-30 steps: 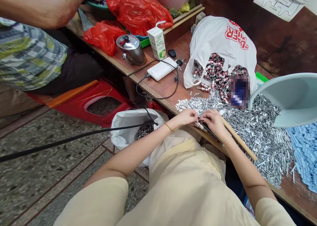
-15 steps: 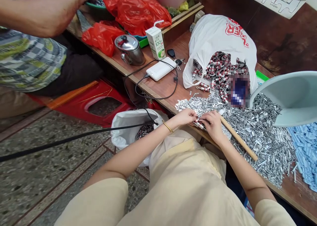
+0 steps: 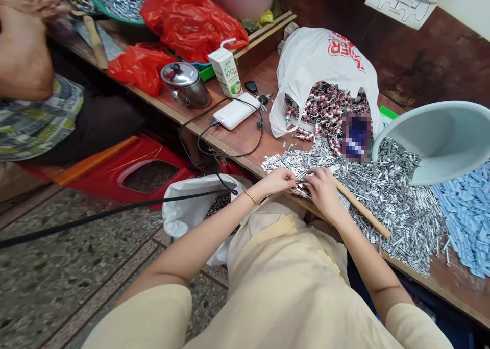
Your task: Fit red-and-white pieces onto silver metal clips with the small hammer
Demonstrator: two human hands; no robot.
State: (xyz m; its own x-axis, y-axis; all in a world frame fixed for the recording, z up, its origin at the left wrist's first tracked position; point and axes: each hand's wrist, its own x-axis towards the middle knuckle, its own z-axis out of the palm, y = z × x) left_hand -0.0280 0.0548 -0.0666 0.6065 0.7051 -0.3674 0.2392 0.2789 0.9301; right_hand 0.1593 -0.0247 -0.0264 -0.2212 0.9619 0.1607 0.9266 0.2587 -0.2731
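Note:
My left hand (image 3: 280,179) is at the table edge, its thumb and fingers closed in a pinch. My right hand (image 3: 323,191) faces it a short way off, fingers bent together. Between the fingertips is a small, thin metal part (image 3: 300,180), mostly covered by the fingers. Just below it, at the edge, a red-and-silver metal fitting (image 3: 300,191) partly shows. Right behind both hands spreads a heap of small silver plates and pins (image 3: 306,157). A wooden stick (image 3: 363,208), like a hammer handle, lies beside my right hand.
A white plastic bag (image 3: 317,48) of red-and-silver fittings stands behind. A grey basin (image 3: 451,140) lies tipped, near light-blue pieces (image 3: 467,221). Left are a power bank (image 3: 237,111), drink carton (image 3: 225,71) and metal cup (image 3: 187,86). A lined bin (image 3: 179,206) stands below; a co-worker's arm (image 3: 26,53) shows left.
The view has turned slightly, shifting the table things leftward. My hands stay close together at the table edge. The co-worker's arm has drawn back to the left.

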